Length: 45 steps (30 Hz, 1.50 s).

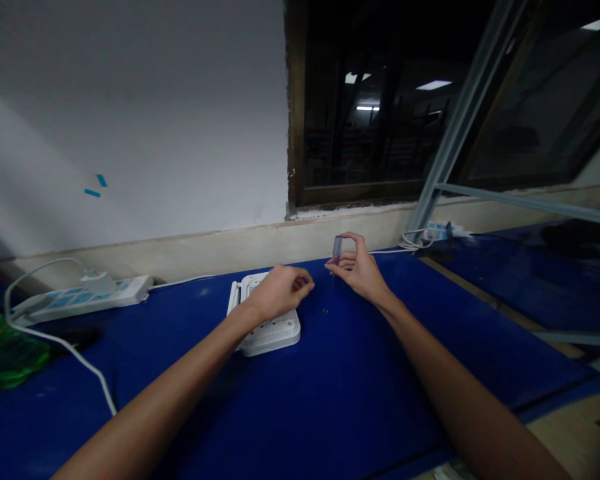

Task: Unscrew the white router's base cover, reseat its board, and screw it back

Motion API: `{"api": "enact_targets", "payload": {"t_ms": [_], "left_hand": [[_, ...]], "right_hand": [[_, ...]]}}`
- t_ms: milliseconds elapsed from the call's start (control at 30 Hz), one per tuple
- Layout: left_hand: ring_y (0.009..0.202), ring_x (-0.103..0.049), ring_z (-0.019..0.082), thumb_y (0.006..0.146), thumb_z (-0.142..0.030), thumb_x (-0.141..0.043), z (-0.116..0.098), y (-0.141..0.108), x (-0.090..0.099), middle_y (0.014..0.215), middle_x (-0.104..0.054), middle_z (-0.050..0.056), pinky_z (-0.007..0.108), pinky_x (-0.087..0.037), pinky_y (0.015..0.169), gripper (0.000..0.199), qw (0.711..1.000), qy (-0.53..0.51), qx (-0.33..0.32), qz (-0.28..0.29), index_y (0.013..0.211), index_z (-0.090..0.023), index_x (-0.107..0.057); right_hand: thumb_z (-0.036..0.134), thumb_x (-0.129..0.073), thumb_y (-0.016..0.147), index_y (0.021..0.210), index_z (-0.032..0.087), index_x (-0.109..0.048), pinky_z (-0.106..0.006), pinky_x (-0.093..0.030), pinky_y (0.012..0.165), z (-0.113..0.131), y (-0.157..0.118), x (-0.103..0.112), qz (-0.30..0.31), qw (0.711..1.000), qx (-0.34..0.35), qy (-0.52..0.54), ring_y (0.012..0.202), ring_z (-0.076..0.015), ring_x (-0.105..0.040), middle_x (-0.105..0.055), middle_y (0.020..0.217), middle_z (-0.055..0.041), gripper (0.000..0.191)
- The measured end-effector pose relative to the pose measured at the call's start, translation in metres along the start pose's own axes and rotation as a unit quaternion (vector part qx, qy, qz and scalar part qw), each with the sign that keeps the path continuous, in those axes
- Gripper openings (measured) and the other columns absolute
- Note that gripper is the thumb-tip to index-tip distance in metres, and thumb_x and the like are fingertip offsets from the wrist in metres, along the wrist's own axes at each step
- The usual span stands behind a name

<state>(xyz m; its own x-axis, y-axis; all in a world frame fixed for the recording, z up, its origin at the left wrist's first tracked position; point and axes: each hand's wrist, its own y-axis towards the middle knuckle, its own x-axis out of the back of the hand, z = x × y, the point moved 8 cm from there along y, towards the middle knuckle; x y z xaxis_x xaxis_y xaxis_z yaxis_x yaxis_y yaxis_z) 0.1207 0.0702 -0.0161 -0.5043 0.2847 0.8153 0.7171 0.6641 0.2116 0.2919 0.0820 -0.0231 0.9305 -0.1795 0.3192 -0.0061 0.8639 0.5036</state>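
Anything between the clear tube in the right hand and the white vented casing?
Yes: the left hand sits over the white vented casing, on the side facing the clear tube in the right hand. Nothing else.

The right hand (361, 272) pinches a small clear tube (337, 248) upright; the left hand (280, 293) hovers over a white plastic casing (275, 340) on the blue bench (380, 353).

Dim light, ceiling lamps (433, 85) mirrored in dark window glass (380, 147), soft shadow on the white wall (130, 113), bent edges, slight blur on left hand (280, 292) and right hand (361, 270)

blue mat (360, 373) gives room right of the white device (270, 340).
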Motion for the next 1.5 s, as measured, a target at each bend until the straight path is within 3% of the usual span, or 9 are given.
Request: {"api": "enact_targets", "payload": {"t_ms": [100,167,333,533,600,700,833,1000,1500], "left_hand": [[0.083,-0.070,0.019,0.097,-0.038,-0.049,0.009,-0.032,0.042,0.096,-0.074,0.009,0.028,-0.054,0.074,0.034,0.992,-0.057,0.060,-0.096,0.121,-0.017,-0.061],[0.089,-0.070,0.020,0.097,-0.043,-0.052,0.012,-0.051,0.055,0.106,-0.072,0.010,0.029,-0.055,0.074,0.044,0.988,-0.097,0.063,-0.102,0.133,-0.019,-0.053],[0.082,-0.068,0.018,0.094,-0.038,-0.058,0.010,-0.077,0.048,0.098,-0.073,0.006,0.027,-0.052,0.072,0.034,0.996,-0.093,0.010,0.006,0.122,-0.019,-0.064],[0.084,-0.068,0.019,0.089,-0.023,-0.064,0.016,-0.085,0.045,0.097,-0.075,0.007,0.027,-0.047,0.074,0.018,0.994,0.062,-0.022,0.082,0.104,-0.018,-0.072],[0.080,-0.068,0.019,0.089,-0.025,-0.063,0.024,-0.087,0.054,0.094,-0.074,0.007,0.027,-0.046,0.070,0.019,0.992,0.098,0.002,0.075,0.105,-0.017,-0.071],[0.070,-0.067,0.017,0.090,-0.029,-0.061,0.034,-0.091,0.069,0.086,-0.074,0.005,0.026,-0.044,0.061,0.022,0.992,0.105,0.045,0.053,0.108,-0.017,-0.067],[0.072,-0.068,0.017,0.091,-0.029,-0.060,0.032,-0.092,0.075,0.085,-0.075,0.004,0.025,-0.043,0.061,0.019,0.994,0.078,0.049,0.050,0.106,-0.018,-0.063],[0.077,-0.070,0.019,0.090,-0.030,-0.059,0.026,-0.090,0.070,0.090,-0.076,0.007,0.026,-0.045,0.063,0.022,0.996,0.047,0.044,0.056,0.109,-0.017,-0.060],[0.076,-0.070,0.019,0.091,-0.029,-0.062,0.023,-0.087,0.065,0.089,-0.075,0.006,0.025,-0.043,0.060,0.023,0.997,0.040,0.034,0.048,0.110,-0.016,-0.060]], "right_hand": [[0.037,-0.075,0.078,0.124,0.021,-0.051,-0.035,-0.059,0.074,0.021,-0.005,-0.020,0.048,0.999,0.011,0.020,0.073,-0.0201,-0.074,-0.077,0.092,-0.0066,0.055],[0.036,-0.075,0.080,0.115,0.021,-0.063,-0.036,-0.058,0.080,0.038,-0.013,-0.044,0.124,0.992,0.032,0.018,0.083,-0.0210,-0.074,-0.078,0.096,-0.0072,0.040],[0.036,-0.075,0.082,0.110,0.024,-0.075,-0.029,-0.055,0.069,0.069,-0.040,-0.093,0.248,0.956,0.141,-0.072,0.071,-0.0181,-0.071,-0.078,0.087,-0.0038,0.030],[0.035,-0.070,0.087,0.099,0.024,-0.077,-0.028,-0.053,0.066,0.065,-0.047,-0.107,0.265,0.938,0.162,-0.151,0.070,-0.0186,-0.071,-0.077,0.082,-0.0040,0.018],[0.033,-0.064,0.091,0.100,0.025,-0.076,-0.032,-0.054,0.073,0.064,-0.044,-0.101,0.248,0.931,0.180,-0.196,0.080,-0.0210,-0.072,-0.077,0.090,-0.0047,0.016],[0.036,-0.061,0.093,0.100,0.025,-0.072,-0.037,-0.056,0.077,0.061,-0.029,-0.075,0.127,0.961,0.142,-0.201,0.085,-0.0239,-0.073,-0.076,0.093,-0.0060,0.018],[0.045,-0.065,0.089,0.096,0.023,-0.058,-0.041,-0.057,0.085,0.049,-0.017,-0.053,0.006,0.999,0.028,0.022,0.091,-0.0261,-0.075,-0.078,0.090,-0.0065,0.024],[0.043,-0.070,0.086,0.095,0.024,-0.050,-0.043,-0.055,0.090,0.051,-0.021,-0.069,0.021,0.982,-0.007,0.189,0.098,-0.0263,-0.074,-0.079,0.082,-0.0037,0.029],[0.039,-0.075,0.083,0.092,0.023,-0.056,-0.034,-0.055,0.085,0.057,-0.028,-0.074,-0.005,0.978,-0.016,0.210,0.092,-0.0230,-0.075,-0.079,0.083,-0.0038,0.026]]}}
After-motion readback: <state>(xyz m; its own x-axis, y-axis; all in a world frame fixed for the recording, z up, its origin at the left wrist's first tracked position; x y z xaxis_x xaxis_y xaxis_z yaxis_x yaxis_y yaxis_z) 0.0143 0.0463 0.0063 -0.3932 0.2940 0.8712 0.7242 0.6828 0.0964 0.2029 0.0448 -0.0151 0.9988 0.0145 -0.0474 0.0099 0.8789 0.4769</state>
